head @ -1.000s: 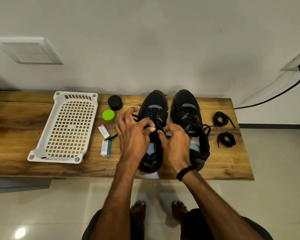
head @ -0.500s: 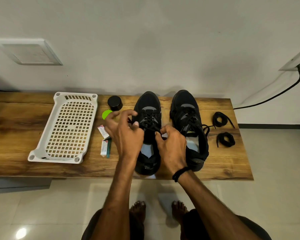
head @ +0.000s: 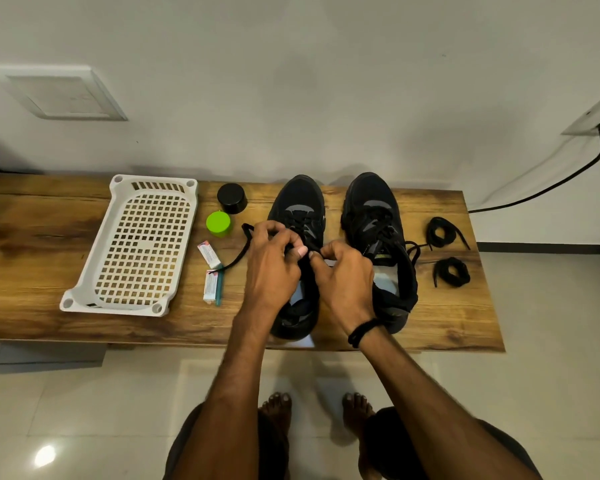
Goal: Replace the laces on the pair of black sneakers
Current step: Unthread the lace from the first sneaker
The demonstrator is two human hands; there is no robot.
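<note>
A long wooden bench (head: 49,244) is set against a pale wall. A white perforated tray (head: 142,244) is laid on its left part, tilted slightly.

The pair of black sneakers is placed side by side near the middle of the bench, toes towards the wall. The left sneaker (head: 300,199) is partly covered by both hands, and the right sneaker (head: 373,206) is left untouched just beside it, its own lace hanging loose over the outer side.

The left hand (head: 274,268) and the right hand (head: 347,277) are brought close together over the tongue of the left sneaker, thumbs almost touching. A black lace (head: 238,256) is gripped in the curled fingers of the left hand, and its free end is trailed leftwards across the wood to the tubes. The same lace is pinched between thumb and forefinger of the right hand, on whose wrist a black band (head: 362,332) is worn.

Two coiled laces (head: 451,271) are laid to the right of the pair, apart from it. A black jar (head: 232,198), a green lid (head: 218,223) and two small tubes (head: 209,252) are gathered between the tray and the left sneaker.
</note>
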